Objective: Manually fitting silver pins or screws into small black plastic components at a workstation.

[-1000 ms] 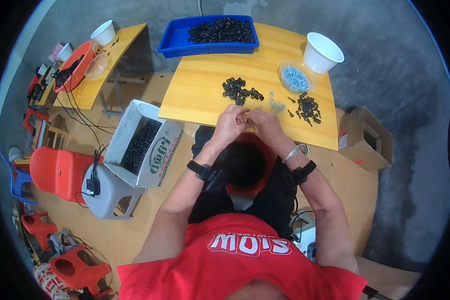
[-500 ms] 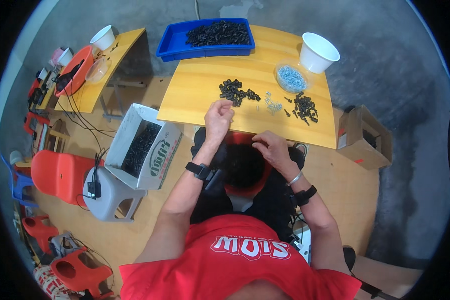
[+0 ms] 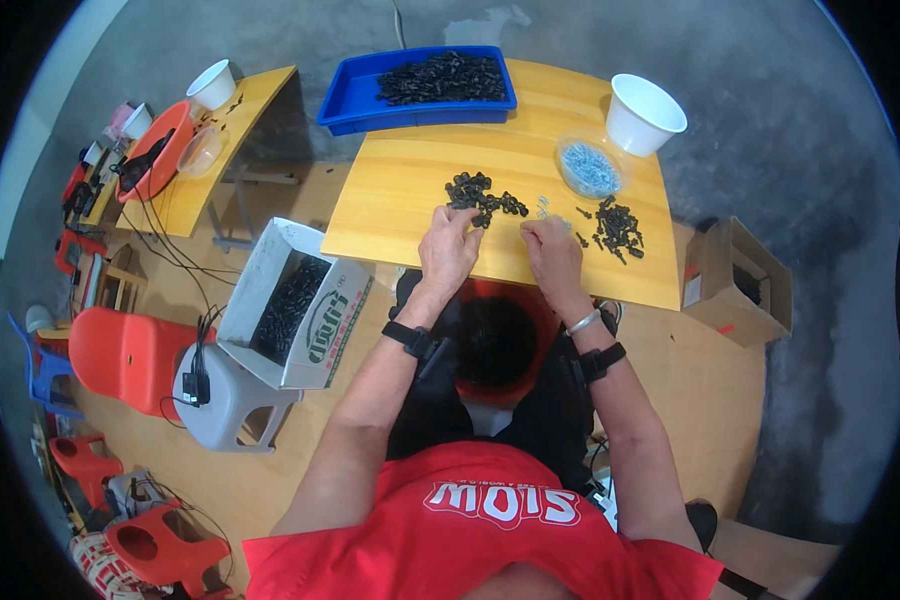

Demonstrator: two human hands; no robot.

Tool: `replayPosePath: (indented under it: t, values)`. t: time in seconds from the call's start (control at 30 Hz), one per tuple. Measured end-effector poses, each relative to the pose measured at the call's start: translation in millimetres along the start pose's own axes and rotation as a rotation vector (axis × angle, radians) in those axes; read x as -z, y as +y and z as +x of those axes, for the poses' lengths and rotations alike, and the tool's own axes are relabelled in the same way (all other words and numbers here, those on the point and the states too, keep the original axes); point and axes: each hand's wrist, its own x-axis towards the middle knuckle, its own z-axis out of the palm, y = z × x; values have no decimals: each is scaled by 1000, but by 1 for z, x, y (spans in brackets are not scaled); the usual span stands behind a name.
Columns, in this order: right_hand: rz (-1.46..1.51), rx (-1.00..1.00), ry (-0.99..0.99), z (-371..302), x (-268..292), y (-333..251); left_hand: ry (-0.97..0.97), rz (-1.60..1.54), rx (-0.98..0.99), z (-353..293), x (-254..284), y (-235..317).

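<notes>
Overhead view of a seated person at a wooden worktop [image 3: 410,190]; all positions are given relative to this worktop, largest item first. The blue tray [image 3: 350,100] of black parts lies across its far edge. An open carton [image 3: 260,270] of more black parts stands on a grey stool off its left side, and a red bucket [image 3: 545,310] sits below its near edge, between the person's knees. A white cup [image 3: 645,115] occupies the far right corner, with a clear dish of pale screws [image 3: 588,168] just nearer. 2 loose heaps lie toward the near half: the central heap of black parts [image 3: 480,195] and a right heap of black parts [image 3: 615,225].

The left hand [image 3: 448,250] rests at the near edge with its fingertips touching the near side of the central heap, which therefore lies straight ahead of it, slightly to the right. The heap's long axis runs left to right. Fingers are curled; whether they pinch a part cannot be told. The right hand [image 3: 555,255] lies between the 2 heaps, fingers drawn together near a few pale screws [image 3: 543,207]; any content is too small to tell. The left hand is nearer the central heap.
</notes>
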Motion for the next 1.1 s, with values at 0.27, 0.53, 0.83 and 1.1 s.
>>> replayPosePath:
  t: [0.27, 0.53, 0.83, 1.1]
  values:
    - [39, 28, -148, 18, -30, -20, -2, -74, 15, -3, 0, -7]
    - [19, 65, -171, 13, -35, -15, 35, -142, -12, -2, 0, -8]
    - [3, 60, -234, 10, -22, -18, 0, -181, -27, -6, 6, -8]
    - [139, -18, -236, 3, -17, -19, -59, -288, 85, -6, 10, -5]
